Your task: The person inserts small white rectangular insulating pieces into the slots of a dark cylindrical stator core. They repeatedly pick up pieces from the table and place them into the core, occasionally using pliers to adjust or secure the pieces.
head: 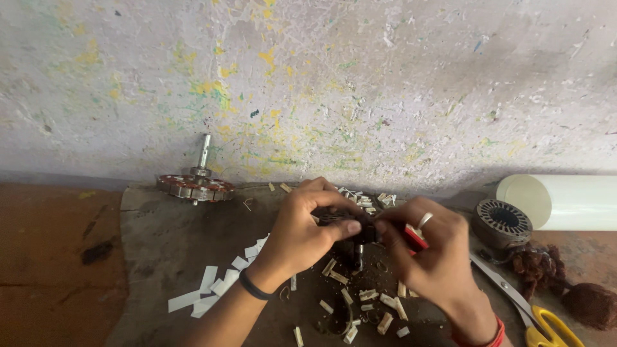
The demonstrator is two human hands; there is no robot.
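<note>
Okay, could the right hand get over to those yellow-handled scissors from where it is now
Probably yes. The scissors lie open on the work surface just right of the right hand, with nothing between them. But that hand is pinching a red-handled tool against the dark part that the left hand also holds.

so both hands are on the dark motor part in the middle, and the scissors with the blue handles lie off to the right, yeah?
Not quite: the scissors have yellow handles, not blue, as the head view shows. The rest holds: the left hand and right hand are both on the dark motor part in the middle, and the scissors lie to the right.
</note>
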